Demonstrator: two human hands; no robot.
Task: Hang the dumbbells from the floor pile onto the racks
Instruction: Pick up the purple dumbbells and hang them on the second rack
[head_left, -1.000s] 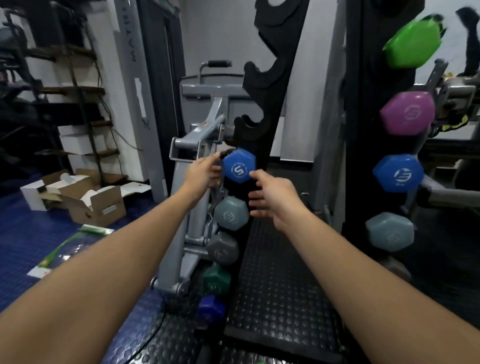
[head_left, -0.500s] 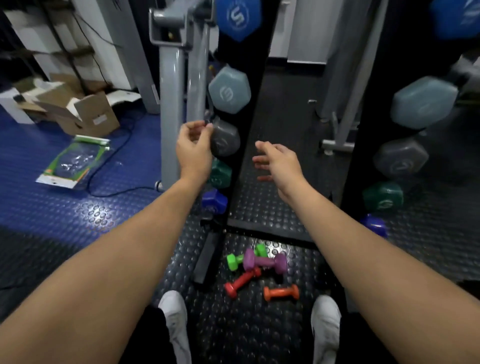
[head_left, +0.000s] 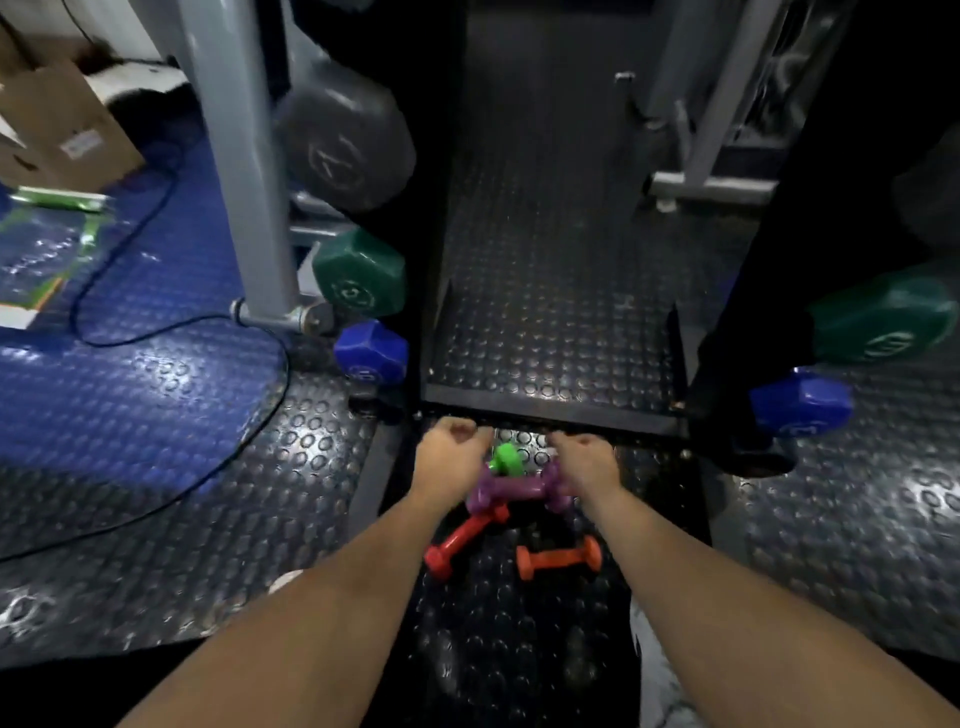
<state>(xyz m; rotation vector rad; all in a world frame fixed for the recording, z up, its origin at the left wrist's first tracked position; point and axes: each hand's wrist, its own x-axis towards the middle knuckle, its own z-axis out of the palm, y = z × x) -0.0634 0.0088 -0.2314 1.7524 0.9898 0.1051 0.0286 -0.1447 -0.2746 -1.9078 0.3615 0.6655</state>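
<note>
Both hands low over the floor pile of small dumbbells, in front of the racks.

Nearest, an orange dumbbell (head_left: 559, 558) and a red dumbbell (head_left: 464, 538) lie on the studded black floor mat (head_left: 291, 519) between the forearms. Just beyond, a purple dumbbell (head_left: 511, 488) lies crosswise with a green dumbbell (head_left: 505, 459) against its far side. The left hand (head_left: 449, 457) hangs at the purple one's left end, fingers loosely curled, gripping nothing that can be seen. The right hand (head_left: 584, 462) covers its right end; whether it holds it I cannot tell. Farther on, the left rack (head_left: 415, 291) carries a blue dumbbell (head_left: 371, 352), a dark green dumbbell (head_left: 359, 272) and a grey dumbbell (head_left: 345, 150) above. The right rack (head_left: 748, 291) shows a blue and a green head.
</note>
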